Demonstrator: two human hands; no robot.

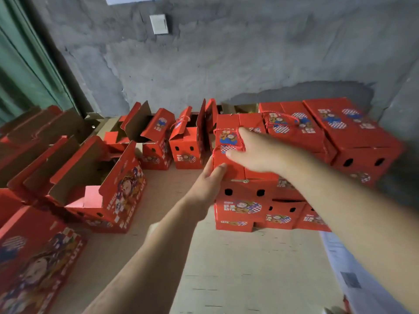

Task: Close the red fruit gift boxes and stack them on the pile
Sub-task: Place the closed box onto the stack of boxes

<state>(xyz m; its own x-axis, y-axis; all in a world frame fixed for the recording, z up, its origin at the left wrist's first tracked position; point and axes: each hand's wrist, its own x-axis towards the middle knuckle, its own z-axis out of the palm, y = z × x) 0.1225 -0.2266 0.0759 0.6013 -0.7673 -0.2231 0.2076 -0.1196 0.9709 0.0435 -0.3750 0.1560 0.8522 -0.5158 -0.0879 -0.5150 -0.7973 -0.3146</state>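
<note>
Gripping the closed box (229,163) atop the pile (294,200): left hand (212,177) (thumb up), right hand (256,152) spread flat, pressing.

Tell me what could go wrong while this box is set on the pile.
The closed box sits at the pile's left edge, so it could tip off. The left hand grips only its corner while the right hand rests flat on top. The rope handle lies under the right hand and may snag.

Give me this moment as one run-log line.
phase: stacking | left hand: grips closed box at its near-left corner | right hand: flat on box top | box: on pile | open boxes: remain at left
</note>
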